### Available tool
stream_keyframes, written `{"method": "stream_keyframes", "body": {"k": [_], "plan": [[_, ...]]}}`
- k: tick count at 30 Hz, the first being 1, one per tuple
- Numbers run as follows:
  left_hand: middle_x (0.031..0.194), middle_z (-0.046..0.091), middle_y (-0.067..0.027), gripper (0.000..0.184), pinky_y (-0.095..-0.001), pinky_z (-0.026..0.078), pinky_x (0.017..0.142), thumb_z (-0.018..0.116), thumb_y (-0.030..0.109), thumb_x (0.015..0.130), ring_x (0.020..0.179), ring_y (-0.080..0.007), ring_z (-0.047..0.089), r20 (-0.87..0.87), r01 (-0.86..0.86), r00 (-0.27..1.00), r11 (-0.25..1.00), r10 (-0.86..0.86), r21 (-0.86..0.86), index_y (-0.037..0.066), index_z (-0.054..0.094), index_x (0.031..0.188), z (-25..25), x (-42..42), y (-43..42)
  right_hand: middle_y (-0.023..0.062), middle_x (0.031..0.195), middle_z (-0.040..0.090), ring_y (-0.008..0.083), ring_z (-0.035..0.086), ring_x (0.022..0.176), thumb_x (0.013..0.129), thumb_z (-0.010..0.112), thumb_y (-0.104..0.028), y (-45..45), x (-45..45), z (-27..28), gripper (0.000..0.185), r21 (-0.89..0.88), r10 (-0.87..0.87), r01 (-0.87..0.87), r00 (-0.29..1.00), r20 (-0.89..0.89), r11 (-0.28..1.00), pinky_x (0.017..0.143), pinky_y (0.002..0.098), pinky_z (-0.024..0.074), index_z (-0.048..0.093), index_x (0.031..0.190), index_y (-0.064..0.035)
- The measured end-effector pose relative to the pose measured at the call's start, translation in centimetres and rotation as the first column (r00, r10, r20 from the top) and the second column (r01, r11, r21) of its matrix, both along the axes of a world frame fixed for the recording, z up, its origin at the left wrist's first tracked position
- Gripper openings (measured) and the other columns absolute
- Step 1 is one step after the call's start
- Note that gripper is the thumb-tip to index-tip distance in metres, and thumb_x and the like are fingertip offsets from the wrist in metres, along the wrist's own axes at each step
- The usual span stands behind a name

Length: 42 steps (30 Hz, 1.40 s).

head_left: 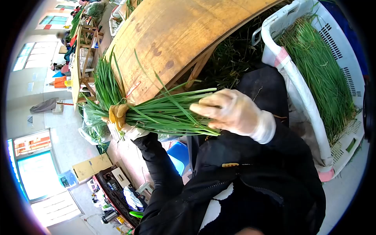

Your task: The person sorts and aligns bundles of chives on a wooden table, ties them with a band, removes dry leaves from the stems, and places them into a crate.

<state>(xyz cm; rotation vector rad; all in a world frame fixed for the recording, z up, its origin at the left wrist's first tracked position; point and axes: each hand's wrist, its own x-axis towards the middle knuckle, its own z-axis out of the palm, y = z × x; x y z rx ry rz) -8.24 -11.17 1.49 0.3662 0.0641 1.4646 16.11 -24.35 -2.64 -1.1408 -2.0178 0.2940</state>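
Note:
My left hand (pixel 119 118), in a glove with yellow-brown fingers, is closed around the middle of a bunch of long green chives (pixel 164 111). The stem ends point right, toward my body, while the leafy part (pixel 107 80) spreads over the table's edge. At the stem ends is my right hand (pixel 235 113), in a pale, semi-transparent glove. Its fingers are stretched out and somewhat apart, touching or just over the stems. A few loose blades stick up out of the bunch.
A wooden table (pixel 168 43) stands in front of me. On the right, a white plastic basket (pixel 309 92) holds many chives (pixel 321 74). Dark plant scraps (pixel 231 58) lie under the table. A blue stool-like object (pixel 179 154) and a cluttered crate (pixel 117 192) are at the lower left.

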Motion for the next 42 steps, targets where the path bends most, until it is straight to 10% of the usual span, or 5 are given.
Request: {"method": "stream_keyframes", "body": {"k": [11, 15, 26, 38, 42], "plan": [[0.044, 0.039, 0.0051, 0.032, -0.0200, 0.042, 0.063, 0.055, 0.029, 0.083, 0.045, -0.0071, 0.044, 0.058, 0.057, 0.996, 0.988, -0.065, 0.142, 0.012, 0.045, 0.059, -0.5, -2.7, 0.8, 0.0114, 0.086, 0.059, 0.0154, 0.058, 0.071, 0.082, 0.054, -0.005, -3.0, 5.4, -5.3, 0.010, -0.094, 0.005, -0.244, 0.377, -0.926, 0.965, 0.066, 0.0265, 0.0486, 0.055, 0.092, -0.0024], [0.045, 0.040, 0.0040, 0.031, -0.0209, 0.042, 0.063, 0.056, 0.028, 0.083, 0.045, -0.0087, 0.043, 0.041, 0.178, 0.982, 0.972, -0.186, 0.151, 0.011, 0.045, 0.061, 0.2, -1.3, 0.8, 0.0153, 0.115, 0.048, 0.0272, 0.046, 0.109, 0.086, 0.049, -0.030, -3.3, 7.6, -3.8, 0.042, -0.222, -0.344, 0.320, 0.935, -0.081, 0.921, 0.093, 0.0337, 0.0365, 0.043, 0.113, 0.0023], [0.062, 0.051, -0.0010, 0.025, -0.0413, 0.037, 0.090, 0.064, 0.020, 0.075, 0.062, -0.0137, 0.050, -0.069, 0.232, 0.967, 0.957, -0.246, -0.172, -0.002, 0.059, 0.085, 3.1, 8.0, 1.5, 0.0236, 0.134, 0.022, 0.0327, 0.025, 0.125, 0.050, 0.078, -0.049, 2.0, -1.0, -5.8, 0.128, -0.593, -0.011, -0.126, 0.975, -0.222, 0.795, 0.102, 0.0419, 0.0195, -0.006, 0.136, -0.0058], [0.137, 0.027, -0.0103, 0.067, -0.0434, 0.010, 0.103, 0.055, 0.039, 0.082, 0.128, -0.0207, 0.021, -0.882, -0.069, 0.404, 0.969, 0.243, 0.235, 0.005, 0.026, 0.131, 2.8, 9.9, 6.0, 0.0064, 0.081, 0.059, 0.0015, 0.041, 0.048, 0.084, 0.056, -0.026, 4.2, 2.2, -5.5, 0.032, -0.201, -0.599, -0.930, -0.026, -0.800, 0.308, 0.043, 0.0134, 0.0354, 0.052, 0.105, -0.0017], [0.094, 0.056, -0.0038, 0.032, -0.0292, 0.040, 0.082, 0.058, 0.034, 0.082, 0.091, -0.0145, 0.053, -0.910, 0.057, 0.379, 0.977, 0.169, 0.205, 0.007, 0.052, 0.099, -1.0, 7.2, -2.2, 0.0074, 0.084, 0.060, 0.0020, 0.044, 0.048, 0.084, 0.056, -0.029, 3.9, 2.7, -6.3, 0.039, -0.101, -0.599, -0.933, -0.136, -0.789, 0.345, 0.043, 0.0134, 0.0382, 0.050, 0.111, -0.0016]]}}
